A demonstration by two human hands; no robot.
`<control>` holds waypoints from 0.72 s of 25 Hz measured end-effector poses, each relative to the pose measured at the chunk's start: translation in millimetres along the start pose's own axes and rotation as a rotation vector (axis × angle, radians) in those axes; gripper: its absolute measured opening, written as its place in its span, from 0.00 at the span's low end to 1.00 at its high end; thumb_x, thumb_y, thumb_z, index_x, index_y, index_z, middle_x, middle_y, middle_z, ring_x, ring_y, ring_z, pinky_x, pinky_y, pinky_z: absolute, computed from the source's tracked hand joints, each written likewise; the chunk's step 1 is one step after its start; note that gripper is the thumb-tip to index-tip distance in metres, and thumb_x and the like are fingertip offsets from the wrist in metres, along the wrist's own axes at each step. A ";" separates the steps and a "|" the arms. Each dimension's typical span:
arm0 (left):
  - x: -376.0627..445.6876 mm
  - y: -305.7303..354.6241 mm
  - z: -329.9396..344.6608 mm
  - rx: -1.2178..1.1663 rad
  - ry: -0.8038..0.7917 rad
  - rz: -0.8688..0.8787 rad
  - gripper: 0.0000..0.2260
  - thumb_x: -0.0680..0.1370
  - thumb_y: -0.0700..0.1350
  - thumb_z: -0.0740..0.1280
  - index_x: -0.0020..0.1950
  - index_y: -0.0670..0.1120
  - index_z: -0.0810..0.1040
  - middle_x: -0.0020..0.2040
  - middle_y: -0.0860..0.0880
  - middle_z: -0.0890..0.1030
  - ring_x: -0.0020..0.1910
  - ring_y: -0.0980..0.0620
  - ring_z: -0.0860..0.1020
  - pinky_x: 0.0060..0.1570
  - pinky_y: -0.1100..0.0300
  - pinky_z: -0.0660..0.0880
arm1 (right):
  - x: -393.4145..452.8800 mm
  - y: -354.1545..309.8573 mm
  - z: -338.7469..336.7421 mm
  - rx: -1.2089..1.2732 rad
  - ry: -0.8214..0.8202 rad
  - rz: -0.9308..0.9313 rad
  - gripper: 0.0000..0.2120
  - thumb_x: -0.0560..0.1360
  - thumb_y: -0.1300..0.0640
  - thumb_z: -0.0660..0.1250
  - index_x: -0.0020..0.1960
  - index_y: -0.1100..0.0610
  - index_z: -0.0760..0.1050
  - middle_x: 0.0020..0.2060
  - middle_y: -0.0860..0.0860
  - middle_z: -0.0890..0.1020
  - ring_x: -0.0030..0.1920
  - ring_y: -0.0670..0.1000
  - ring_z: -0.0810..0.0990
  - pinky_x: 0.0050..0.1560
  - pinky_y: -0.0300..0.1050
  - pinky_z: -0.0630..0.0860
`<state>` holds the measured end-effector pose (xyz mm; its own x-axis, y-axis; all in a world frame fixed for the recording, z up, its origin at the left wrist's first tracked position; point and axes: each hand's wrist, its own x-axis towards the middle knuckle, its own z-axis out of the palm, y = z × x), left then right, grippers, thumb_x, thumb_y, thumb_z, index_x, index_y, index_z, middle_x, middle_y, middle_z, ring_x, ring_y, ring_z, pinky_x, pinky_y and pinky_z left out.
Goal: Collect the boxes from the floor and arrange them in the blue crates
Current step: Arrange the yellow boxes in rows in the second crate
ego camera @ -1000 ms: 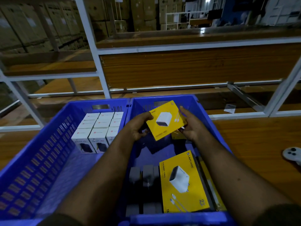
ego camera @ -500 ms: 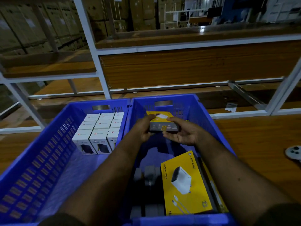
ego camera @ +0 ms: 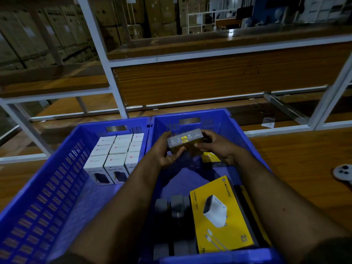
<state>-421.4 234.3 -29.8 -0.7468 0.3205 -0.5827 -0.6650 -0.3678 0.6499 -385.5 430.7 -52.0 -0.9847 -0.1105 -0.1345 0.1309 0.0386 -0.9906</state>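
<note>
Two blue crates stand side by side on a wooden surface: the left crate point(ego camera: 43, 187) and the right crate point(ego camera: 236, 126). The left crate contains white boxes point(ego camera: 116, 155) standing upright in rows at its far end. In the right crate, a yellow charger box point(ego camera: 219, 212) lies flat at the near right, beside grey boxes point(ego camera: 177, 204). Above the far end of the right crate, the left hand point(ego camera: 167, 151) and right hand point(ego camera: 215, 147) grasp a small box point(ego camera: 184, 139) by its ends, grey edge toward the camera.
</note>
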 end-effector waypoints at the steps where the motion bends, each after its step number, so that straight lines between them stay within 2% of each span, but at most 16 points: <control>1: -0.5 0.2 -1.0 -0.030 -0.023 -0.016 0.22 0.79 0.58 0.65 0.61 0.39 0.75 0.54 0.37 0.79 0.44 0.43 0.81 0.31 0.58 0.82 | 2.0 1.5 -0.1 -0.087 0.060 -0.014 0.19 0.77 0.59 0.69 0.67 0.53 0.72 0.63 0.53 0.79 0.63 0.55 0.77 0.55 0.47 0.78; 3: -1.9 0.0 -2.0 -0.016 -0.076 -0.054 0.31 0.78 0.64 0.62 0.65 0.38 0.73 0.54 0.35 0.79 0.37 0.43 0.84 0.28 0.59 0.81 | 6.2 6.0 -0.7 -0.113 0.179 0.027 0.16 0.78 0.49 0.67 0.62 0.56 0.75 0.59 0.54 0.81 0.59 0.57 0.79 0.54 0.52 0.78; 4: -2.6 -0.6 -1.7 0.008 -0.095 -0.066 0.33 0.77 0.66 0.61 0.67 0.38 0.72 0.53 0.35 0.79 0.33 0.44 0.84 0.26 0.60 0.80 | 7.2 8.1 -0.1 -0.083 0.217 0.056 0.18 0.78 0.45 0.66 0.60 0.57 0.76 0.56 0.55 0.82 0.58 0.58 0.80 0.57 0.55 0.77; 6: -2.9 -0.9 -0.3 0.047 -0.103 -0.075 0.36 0.77 0.67 0.60 0.70 0.38 0.69 0.50 0.36 0.79 0.29 0.46 0.83 0.24 0.61 0.79 | 9.0 11.8 -0.5 -0.045 0.267 0.104 0.22 0.77 0.41 0.66 0.59 0.59 0.77 0.52 0.55 0.85 0.56 0.58 0.81 0.61 0.59 0.76; 8: -1.4 -1.8 -0.4 0.061 -0.087 -0.066 0.37 0.77 0.68 0.59 0.72 0.37 0.67 0.50 0.36 0.79 0.29 0.47 0.83 0.24 0.61 0.79 | 9.9 14.1 -0.4 -0.046 0.282 0.131 0.23 0.76 0.41 0.66 0.59 0.59 0.77 0.51 0.54 0.85 0.55 0.57 0.82 0.61 0.59 0.76; 10: 4.7 -2.2 -3.2 0.051 -0.082 -0.051 0.38 0.76 0.70 0.59 0.72 0.40 0.66 0.56 0.35 0.79 0.35 0.42 0.84 0.31 0.54 0.83 | 10.2 14.6 0.4 -0.026 0.253 0.128 0.21 0.77 0.44 0.66 0.61 0.60 0.76 0.54 0.56 0.84 0.57 0.58 0.81 0.60 0.55 0.77; 12: 11.1 -1.7 -6.0 0.067 -0.070 -0.018 0.37 0.73 0.72 0.60 0.69 0.43 0.68 0.63 0.33 0.76 0.48 0.36 0.84 0.45 0.42 0.83 | 10.0 13.0 1.3 -0.002 0.189 0.098 0.16 0.77 0.54 0.69 0.63 0.55 0.75 0.60 0.55 0.81 0.60 0.56 0.78 0.53 0.48 0.77; 14: 16.1 -2.7 -6.2 0.107 -0.069 0.017 0.31 0.75 0.68 0.63 0.65 0.42 0.72 0.61 0.35 0.77 0.56 0.35 0.80 0.53 0.39 0.79 | 9.3 10.2 2.4 0.021 0.142 0.090 0.20 0.75 0.67 0.68 0.64 0.53 0.74 0.64 0.53 0.77 0.58 0.54 0.78 0.44 0.42 0.77; 15: 17.9 -4.9 -4.3 0.163 -0.049 0.040 0.25 0.79 0.61 0.64 0.62 0.41 0.74 0.56 0.37 0.79 0.54 0.38 0.80 0.53 0.41 0.79 | 9.1 9.4 2.9 0.030 0.140 0.110 0.22 0.74 0.73 0.66 0.63 0.53 0.75 0.64 0.54 0.76 0.57 0.54 0.78 0.42 0.43 0.78; 16: 18.2 -7.7 -1.0 0.258 -0.016 0.055 0.17 0.82 0.53 0.63 0.59 0.40 0.74 0.51 0.39 0.79 0.50 0.42 0.80 0.51 0.46 0.80 | 9.0 9.9 3.3 0.028 0.132 0.139 0.24 0.73 0.76 0.63 0.61 0.53 0.76 0.63 0.55 0.76 0.56 0.56 0.78 0.43 0.46 0.80; 18: 21.5 -13.2 4.8 0.450 0.059 0.067 0.04 0.82 0.41 0.61 0.51 0.40 0.73 0.42 0.43 0.76 0.39 0.47 0.76 0.38 0.55 0.79 | 6.3 12.2 5.5 -0.020 0.100 0.213 0.24 0.73 0.77 0.61 0.62 0.55 0.76 0.56 0.58 0.77 0.50 0.58 0.79 0.42 0.48 0.81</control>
<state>-428.7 250.3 -48.6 -0.7951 0.2537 -0.5508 -0.5618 0.0339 0.8266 -389.4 425.0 -65.0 -0.9418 0.0012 -0.3363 0.3355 0.0704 -0.9394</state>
